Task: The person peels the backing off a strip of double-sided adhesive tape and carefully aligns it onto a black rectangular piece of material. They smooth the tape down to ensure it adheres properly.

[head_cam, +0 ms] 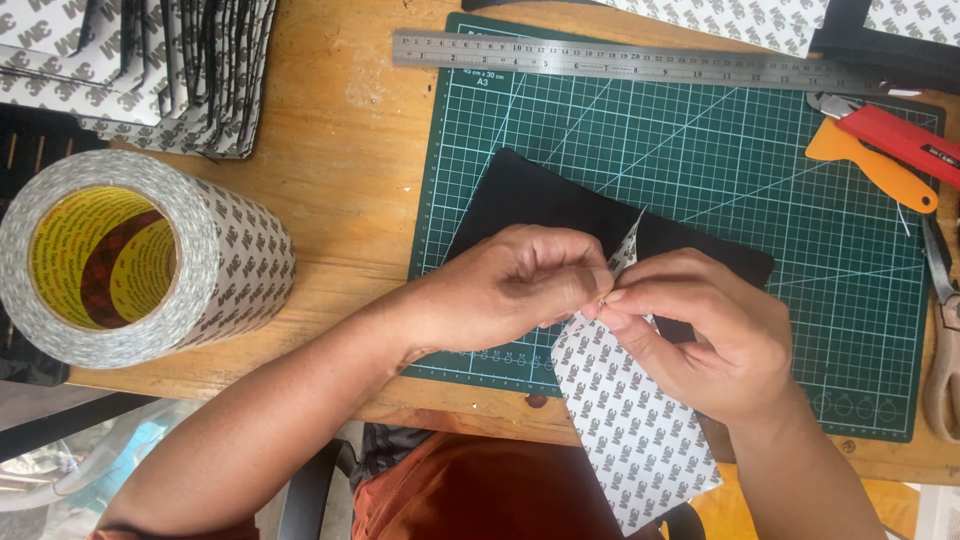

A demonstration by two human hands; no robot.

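- The cutting mat (700, 190) lies on the table (350, 170).
- A flat sheet (540, 200) lies on the mat's near left part.
- Both hands, left hand (500, 290) and right hand (710, 335), meet over the mat's near edge, pinching a printed liner sheet (630, 430) that hangs past that edge.
- A steel ruler (620, 60) lies along the mat's far edge.
- A knife (900, 140), a scraper (870, 165) and scissors (942, 330) lie at the mat's right edge.
- A large tape roll (140, 260) stands left of the mat.
- A stack of cut pieces (170, 70) lies left of the mat, beyond the roll.

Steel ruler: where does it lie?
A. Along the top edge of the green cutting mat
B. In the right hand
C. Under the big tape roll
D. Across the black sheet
A: the ruler lies flat along the top edge of the cutting mat, clear of the black sheet and both hands.
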